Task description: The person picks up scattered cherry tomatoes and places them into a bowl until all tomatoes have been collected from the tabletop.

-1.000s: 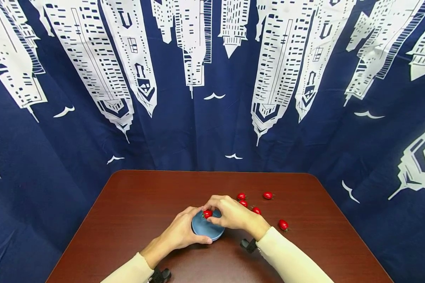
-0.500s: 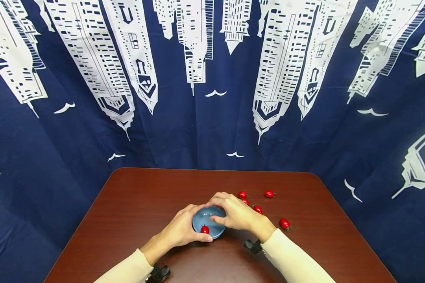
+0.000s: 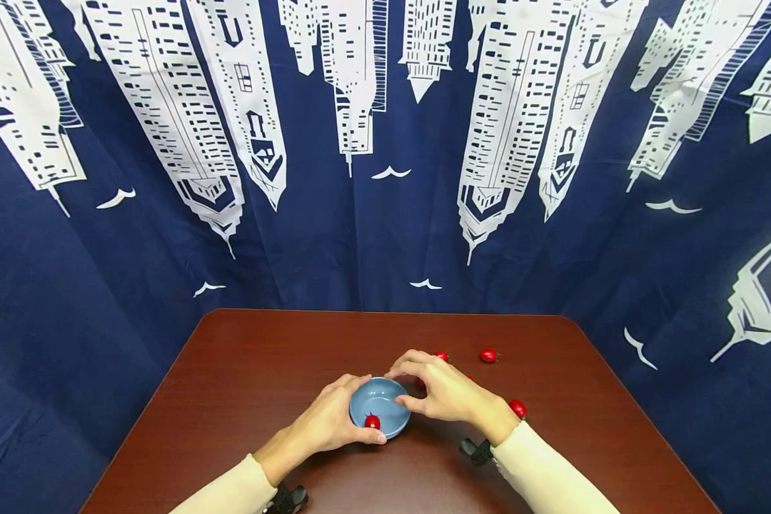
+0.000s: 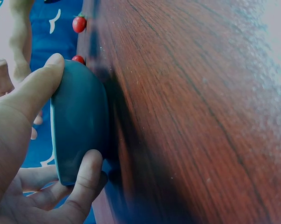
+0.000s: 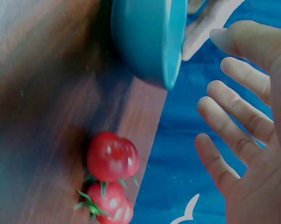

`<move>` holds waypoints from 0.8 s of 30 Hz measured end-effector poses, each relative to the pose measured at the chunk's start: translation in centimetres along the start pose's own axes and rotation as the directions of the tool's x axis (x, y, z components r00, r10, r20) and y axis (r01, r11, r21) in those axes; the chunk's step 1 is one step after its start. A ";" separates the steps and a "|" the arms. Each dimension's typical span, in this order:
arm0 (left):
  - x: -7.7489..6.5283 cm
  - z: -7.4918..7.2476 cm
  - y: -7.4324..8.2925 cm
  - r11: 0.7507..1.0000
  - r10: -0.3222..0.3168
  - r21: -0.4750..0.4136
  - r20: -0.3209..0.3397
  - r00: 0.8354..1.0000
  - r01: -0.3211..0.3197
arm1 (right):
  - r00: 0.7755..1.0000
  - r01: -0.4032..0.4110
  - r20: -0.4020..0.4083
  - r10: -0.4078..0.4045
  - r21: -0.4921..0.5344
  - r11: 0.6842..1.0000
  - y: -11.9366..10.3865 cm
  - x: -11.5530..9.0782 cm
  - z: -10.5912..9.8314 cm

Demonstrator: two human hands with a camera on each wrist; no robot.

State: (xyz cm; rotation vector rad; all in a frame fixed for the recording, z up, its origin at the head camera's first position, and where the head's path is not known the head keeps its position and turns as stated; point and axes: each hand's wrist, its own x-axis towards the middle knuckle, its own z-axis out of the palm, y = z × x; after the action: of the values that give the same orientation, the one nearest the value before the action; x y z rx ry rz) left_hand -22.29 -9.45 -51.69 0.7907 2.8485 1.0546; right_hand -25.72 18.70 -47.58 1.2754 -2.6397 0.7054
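A small blue bowl (image 3: 385,392) has one red cherry tomato (image 3: 372,421) inside, near its front wall. My left hand (image 3: 330,417) grips the bowl from the left, thumb at the near side and fingers round the far side. The left wrist view shows the thumb and fingers against the bowl's outer wall (image 4: 79,121). My right hand (image 3: 446,389) hovers at the bowl's right side, fingers spread and holding nothing. In the right wrist view, that hand (image 5: 252,135) is apart from the bowl (image 5: 145,42), with cherry tomatoes (image 5: 106,156) on the table nearby.
More cherry tomatoes lie right of the bowl: one at the back (image 3: 488,355), one by the right wrist (image 3: 517,408), and others partly hidden by the right hand. The brown table (image 3: 283,350) ends before a blue printed cloth (image 3: 360,250).
The right hand let the cherry tomato go into the bowl, where it settled near the front. That hand has since drawn back to the right. The left hand stays on the bowl.
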 end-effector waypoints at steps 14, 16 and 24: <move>-0.1 -0.3 0.0 1.000 -0.015 0.003 -0.010 1.000 0.015 | 0.998 -0.056 0.013 0.056 0.015 0.998 2.3 -1.2 -1.5; -0.1 -0.4 -0.1 1.000 -0.012 -0.001 -0.012 1.000 0.012 | 0.998 -0.061 0.009 0.061 -0.010 0.998 2.5 -1.5 -1.6; 0.1 -0.1 0.0 1.000 -0.016 -0.020 -0.023 1.000 0.016 | 0.988 -0.153 -0.016 0.152 -0.075 0.985 3.1 -3.6 -3.1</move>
State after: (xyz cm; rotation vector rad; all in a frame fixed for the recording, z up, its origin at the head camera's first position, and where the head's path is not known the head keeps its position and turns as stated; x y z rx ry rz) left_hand -22.36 -9.48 -51.57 0.7583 2.8532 1.0955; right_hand -26.03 24.34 -47.10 1.0563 -2.7489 0.6225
